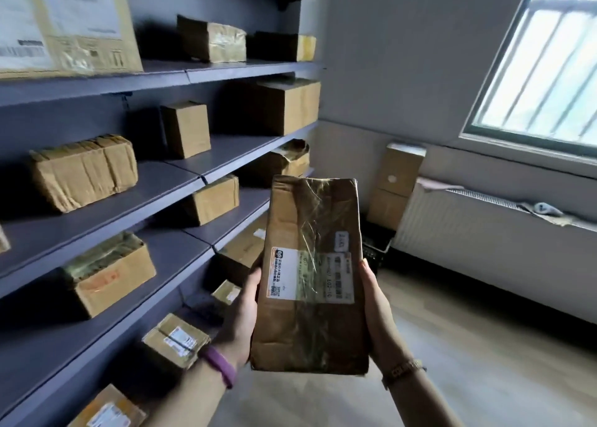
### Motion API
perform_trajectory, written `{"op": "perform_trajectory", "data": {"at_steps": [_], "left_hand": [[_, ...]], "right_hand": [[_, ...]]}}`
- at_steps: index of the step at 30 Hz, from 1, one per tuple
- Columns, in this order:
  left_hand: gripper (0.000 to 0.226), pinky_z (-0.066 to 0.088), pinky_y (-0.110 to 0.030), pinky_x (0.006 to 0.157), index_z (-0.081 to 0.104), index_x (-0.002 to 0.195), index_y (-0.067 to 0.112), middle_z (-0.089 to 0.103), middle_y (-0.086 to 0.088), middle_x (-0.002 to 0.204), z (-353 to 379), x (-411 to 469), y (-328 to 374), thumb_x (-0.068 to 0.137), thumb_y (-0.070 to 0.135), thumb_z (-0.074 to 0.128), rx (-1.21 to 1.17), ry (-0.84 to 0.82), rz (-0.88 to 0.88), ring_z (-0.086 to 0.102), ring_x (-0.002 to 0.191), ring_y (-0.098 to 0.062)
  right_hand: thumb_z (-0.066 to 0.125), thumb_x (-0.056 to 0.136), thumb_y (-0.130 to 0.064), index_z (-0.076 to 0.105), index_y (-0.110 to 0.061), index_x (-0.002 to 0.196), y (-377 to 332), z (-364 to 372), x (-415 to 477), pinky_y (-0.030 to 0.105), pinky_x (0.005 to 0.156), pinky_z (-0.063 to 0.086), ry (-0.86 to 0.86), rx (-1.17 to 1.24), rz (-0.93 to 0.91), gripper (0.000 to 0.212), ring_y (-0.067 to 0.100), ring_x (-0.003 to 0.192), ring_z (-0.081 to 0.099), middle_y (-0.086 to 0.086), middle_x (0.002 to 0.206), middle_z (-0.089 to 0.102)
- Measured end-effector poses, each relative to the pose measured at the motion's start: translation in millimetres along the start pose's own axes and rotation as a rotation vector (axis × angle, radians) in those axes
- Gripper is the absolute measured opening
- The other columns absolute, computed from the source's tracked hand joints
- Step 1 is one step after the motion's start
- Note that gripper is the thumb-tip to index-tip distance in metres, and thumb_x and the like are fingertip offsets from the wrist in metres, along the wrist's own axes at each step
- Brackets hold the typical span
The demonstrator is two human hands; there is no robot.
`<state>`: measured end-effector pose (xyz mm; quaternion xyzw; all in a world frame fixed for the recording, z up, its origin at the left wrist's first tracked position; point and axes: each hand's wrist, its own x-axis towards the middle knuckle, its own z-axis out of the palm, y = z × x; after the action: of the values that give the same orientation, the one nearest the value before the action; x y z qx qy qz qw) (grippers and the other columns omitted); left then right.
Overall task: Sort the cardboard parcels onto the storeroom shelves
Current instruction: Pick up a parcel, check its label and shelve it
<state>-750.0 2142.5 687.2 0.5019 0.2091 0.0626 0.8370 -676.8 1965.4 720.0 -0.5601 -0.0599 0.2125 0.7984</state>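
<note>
I hold a long flat cardboard parcel (311,275) upright in front of me, wrapped in clear tape, with white shipping labels on its face. My left hand (240,317) grips its left edge and wears a purple wristband. My right hand (381,313) grips its right edge and has a gold bracelet at the wrist. The grey shelves (181,181) run along the left, each level bearing several brown parcels, such as a crumpled one (84,171) and a small upright one (187,129).
A tall cardboard box (395,184) leans in the far corner beside a black crate (376,249). A white radiator (484,242) runs under the barred window (542,65) on the right. Pale wooden floor (452,346) lies ahead.
</note>
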Motion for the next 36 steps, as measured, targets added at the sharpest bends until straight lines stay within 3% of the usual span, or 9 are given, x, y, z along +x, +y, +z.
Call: {"op": "perform_trajectory", "data": {"at_steps": [3,10,15,20,23,27,31,33,36], "left_hand": [[0.057,0.048,-0.050,0.098,0.070,0.115,0.017,0.071,-0.014,0.111,42,30,0,0.090,0.060,0.042,0.077,-0.021,-0.045,0.067,0.105,-0.032],[0.048,0.048,-0.052,0.098,0.070,0.114,0.019,0.070,-0.010,0.113,100,135,-10,0.094,0.053,0.042,0.122,-0.056,-0.017,0.066,0.107,-0.031],[0.053,0.050,-0.048,0.095,0.069,0.116,0.022,0.069,-0.007,0.117,119,233,-1,0.089,0.061,0.045,0.192,-0.100,0.057,0.066,0.107,-0.027],[0.042,0.057,-0.025,0.065,0.078,0.093,0.024,0.075,-0.004,0.099,144,350,26,0.095,0.048,0.044,0.123,-0.127,0.033,0.072,0.089,-0.018],[0.048,0.055,-0.031,0.071,0.077,0.096,0.019,0.074,-0.009,0.102,154,415,46,0.092,0.053,0.044,0.080,-0.169,-0.075,0.071,0.093,-0.023],[0.052,0.057,-0.029,0.067,0.076,0.099,0.018,0.073,-0.012,0.105,167,485,68,0.090,0.057,0.043,0.074,-0.226,-0.093,0.071,0.093,-0.024],[0.055,0.054,-0.035,0.080,0.075,0.102,0.022,0.074,-0.008,0.103,174,545,83,0.079,0.064,0.049,0.130,-0.199,-0.087,0.070,0.096,-0.024],[0.054,0.053,-0.031,0.076,0.076,0.100,0.024,0.074,-0.006,0.102,180,577,87,0.073,0.065,0.052,0.141,-0.181,-0.059,0.071,0.095,-0.021],[0.049,0.054,-0.026,0.070,0.075,0.100,0.024,0.074,-0.006,0.102,194,629,88,0.076,0.060,0.053,0.117,-0.164,-0.045,0.071,0.094,-0.020]], "right_hand": [[0.064,0.068,-0.067,0.069,-0.026,0.118,-11,-38,27,0.030,0.066,0.059,0.064,0.045,-0.006,0.065,0.025,0.100,0.071,0.007,0.112,0.073],[0.065,0.076,-0.060,0.074,-0.025,0.109,-29,-97,106,0.029,0.063,0.059,0.154,0.135,-0.029,0.049,0.022,0.093,0.073,0.008,0.107,0.075],[0.058,0.084,-0.056,0.074,-0.027,0.107,-37,-117,194,0.028,0.066,0.058,0.237,0.116,-0.055,0.041,0.021,0.097,0.072,0.007,0.110,0.074],[0.054,0.089,-0.052,0.074,-0.029,0.106,-62,-120,300,0.030,0.067,0.058,0.277,0.086,-0.081,0.035,0.022,0.097,0.072,0.007,0.111,0.074],[0.050,0.093,-0.051,0.073,-0.029,0.108,-79,-122,360,0.031,0.067,0.058,0.292,0.044,-0.089,0.035,0.022,0.099,0.072,0.006,0.111,0.074],[0.052,0.090,-0.054,0.071,-0.033,0.111,-100,-124,426,0.029,0.070,0.058,0.312,-0.019,-0.109,0.036,0.021,0.102,0.071,0.004,0.113,0.073],[0.056,0.080,-0.059,0.069,-0.036,0.115,-112,-126,485,0.032,0.077,0.059,0.287,-0.042,-0.128,0.044,0.020,0.107,0.068,0.003,0.118,0.071],[0.054,0.080,-0.059,0.067,-0.036,0.117,-117,-132,516,0.035,0.085,0.057,0.271,-0.040,-0.133,0.045,0.021,0.111,0.066,0.003,0.121,0.070],[0.053,0.085,-0.056,0.069,-0.038,0.114,-121,-149,566,0.033,0.085,0.057,0.254,-0.032,-0.138,0.038,0.019,0.111,0.066,0.002,0.119,0.070]]}}
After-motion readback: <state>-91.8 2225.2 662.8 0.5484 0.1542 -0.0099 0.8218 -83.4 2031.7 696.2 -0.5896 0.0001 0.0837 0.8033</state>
